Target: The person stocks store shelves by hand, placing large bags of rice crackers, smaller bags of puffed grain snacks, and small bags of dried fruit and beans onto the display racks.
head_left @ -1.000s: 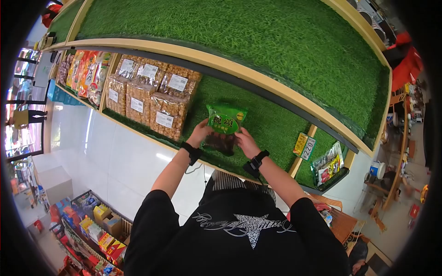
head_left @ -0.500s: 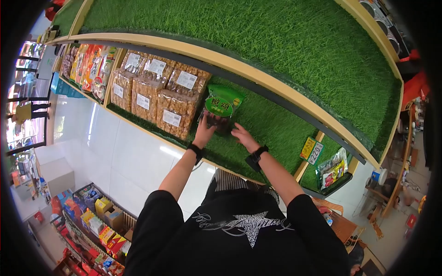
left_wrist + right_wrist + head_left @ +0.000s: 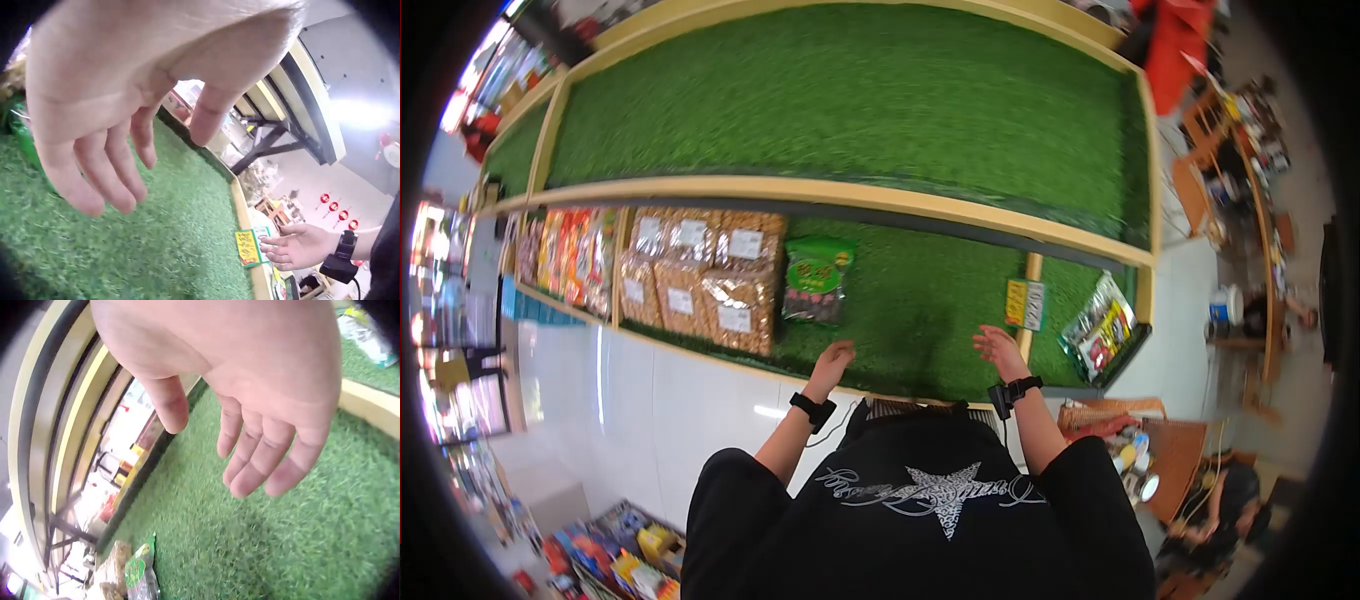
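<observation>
A green bag with a clear lower part showing dark contents (image 3: 817, 280) lies on the green turf shelf (image 3: 920, 310), right beside the packs of puffed snack blocks (image 3: 740, 310). My left hand (image 3: 830, 368) hovers over the shelf's front edge, just below and to the right of that bag, its fingers relaxed around nothing. Farther right, my right hand (image 3: 1000, 350) hangs above the turf near a yellow and green price tag (image 3: 1025, 304), fingers loosely spread. Both palms appear bare in the wrist views, and the bag (image 3: 142, 575) shows at the lower left of the right wrist view.
Colourful bags (image 3: 575, 260) fill the left compartment. Behind a wooden divider at the right lies a yellow and white packet (image 3: 1103, 330). An upper turf tier (image 3: 850, 100) with a wooden rim (image 3: 880, 195) overhangs the lower shelf. A person (image 3: 1220, 510) sits at the lower right.
Both hands held the green bag a second ago. It was set down against the snack packs and let go; the hands drew back and apart. The head view has shifted.
</observation>
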`<state>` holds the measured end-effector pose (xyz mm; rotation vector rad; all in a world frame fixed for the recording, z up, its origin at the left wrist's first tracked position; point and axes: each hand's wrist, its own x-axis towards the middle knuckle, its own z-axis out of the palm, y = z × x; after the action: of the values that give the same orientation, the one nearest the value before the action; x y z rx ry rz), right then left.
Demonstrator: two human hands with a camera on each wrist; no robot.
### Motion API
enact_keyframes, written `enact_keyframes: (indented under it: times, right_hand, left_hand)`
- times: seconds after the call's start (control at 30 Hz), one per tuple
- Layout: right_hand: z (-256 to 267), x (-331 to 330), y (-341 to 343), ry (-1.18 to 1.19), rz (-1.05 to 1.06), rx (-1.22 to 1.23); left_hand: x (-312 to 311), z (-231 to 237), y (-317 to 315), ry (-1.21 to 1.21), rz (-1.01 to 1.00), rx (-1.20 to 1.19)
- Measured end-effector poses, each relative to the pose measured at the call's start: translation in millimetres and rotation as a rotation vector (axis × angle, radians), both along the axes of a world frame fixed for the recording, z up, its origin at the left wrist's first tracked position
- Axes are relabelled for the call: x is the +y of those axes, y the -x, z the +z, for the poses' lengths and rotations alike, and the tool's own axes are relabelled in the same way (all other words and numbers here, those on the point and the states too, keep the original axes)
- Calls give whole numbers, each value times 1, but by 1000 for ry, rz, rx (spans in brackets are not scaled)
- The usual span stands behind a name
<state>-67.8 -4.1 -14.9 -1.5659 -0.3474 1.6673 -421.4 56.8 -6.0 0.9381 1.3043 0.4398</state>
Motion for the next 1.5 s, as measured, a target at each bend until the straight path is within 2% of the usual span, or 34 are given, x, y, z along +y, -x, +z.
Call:
enact_keyframes:
  times: [0.27, 0.53, 0.67, 0.77, 0.87, 0.9, 1.0, 1.07, 1.1, 1.17, 1.23, 1.3, 1.4, 1.43, 1.5]
  right_hand:
    - [21, -101, -73, -82, -382, 8]
    - [-14, -195, -151, 46, -640, 82]
    - [-37, -222, -202, 144, -673, 115]
    - [-44, -230, -243, 152, -682, 117]
    - [-40, -225, -276, 78, -726, 81]
    - [-41, -221, -286, 84, -776, 78]
    - [-53, -205, -310, 114, -751, -90]
    - [-64, -194, -325, 62, -721, -69]
    - [-66, -188, -329, 76, -725, -49]
    - [-64, -174, -336, 47, -798, -113]
    - [-83, -169, -339, -30, -849, -155]
    - [-94, -170, -340, -11, -833, -122]
    - [-115, -164, -338, -29, -823, -230]
    - [-119, -163, -339, -19, -824, -221]
    - [-122, -162, -337, 80, -710, -347]
  left_hand:
    - [5, 21, -129, 0, -400, -72]
    - [-32, 24, -255, 70, -855, 40]
    - [-55, 18, -316, 136, -868, 68]
    - [-69, 9, -369, 186, -835, -38]
    - [-71, 13, -436, 84, -755, -68]
    - [-68, -3, -456, 55, -793, -63]
    - [-62, -34, -514, -68, -820, -88]
    - [-59, -48, -549, 42, -745, -37]
    - [-56, -64, -559, 111, -771, -6]
    - [-58, -85, -579, 128, -693, 107]
    - [-62, -88, -596, 87, -600, 119]
    - [-68, -93, -606, 148, -537, 133]
    - [-71, -129, -611, 96, -582, -85]
    - [-71, -136, -610, 104, -583, -75]
    - [-75, -133, -609, -107, -694, 201]
